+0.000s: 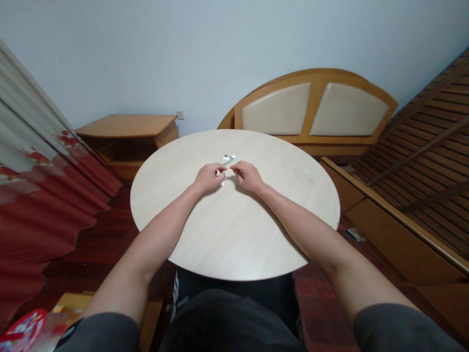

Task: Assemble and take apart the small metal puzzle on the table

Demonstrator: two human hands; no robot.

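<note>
Both my hands meet near the middle of a pale round table point(234, 234). Between the fingertips is a small whitish piece point(229, 172), too small to name. My left hand point(209, 176) pinches its left end, and my right hand point(249, 176) has its fingers closed on the right end. Just beyond the fingers lie a few small grey and white pieces point(229, 159) on the tabletop. A tiny white bit point(222, 184) shows beside the left fingers. My fingers partly cover the held piece.
A low wooden cabinet point(128, 126) stands at the back left, near a red and white curtain point(54, 195). Behind the table is a padded headboard point(311, 110). A wooden bed frame point(395, 210) with slats runs along the right. A cardboard box point(152, 318) sits at the lower left.
</note>
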